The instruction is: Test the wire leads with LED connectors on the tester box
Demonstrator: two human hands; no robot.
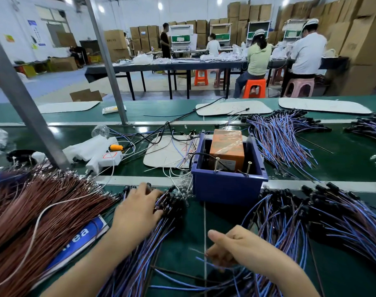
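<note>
Standing by the table point(188, 232): left grip point(139, 205) lies on top of the fanned wire leads point(135, 271), fingers stretched forward and loosely spread, tips among the black LED connectors point(174, 202); it holds nothing that I can make out. Right grip point(222, 251) sits nearer the body, thumb up, fingers curled in narrow around what look like the loose tail ends of a few blue leads, though the pinch itself is half hidden. Tester box point(225, 187) stands straight ahead of the right grip and just right of the left grip's fingertips, with two upright screw posts point(217, 163) at its near edge and an orange unit point(227, 144) behind them. My read is that the step is picking off the next lead. To do it well, let the left grip separate one connector from the tangle instead of dragging a clump, while the right grip keeps the tail ends together and level. Then each bare end should go to its own post, never bridging both. The heap right of the right grip point(311, 221) is likely the finished pile, so keep it apart. The brown wires point(43, 211) left of the left grip are a different batch.
</note>
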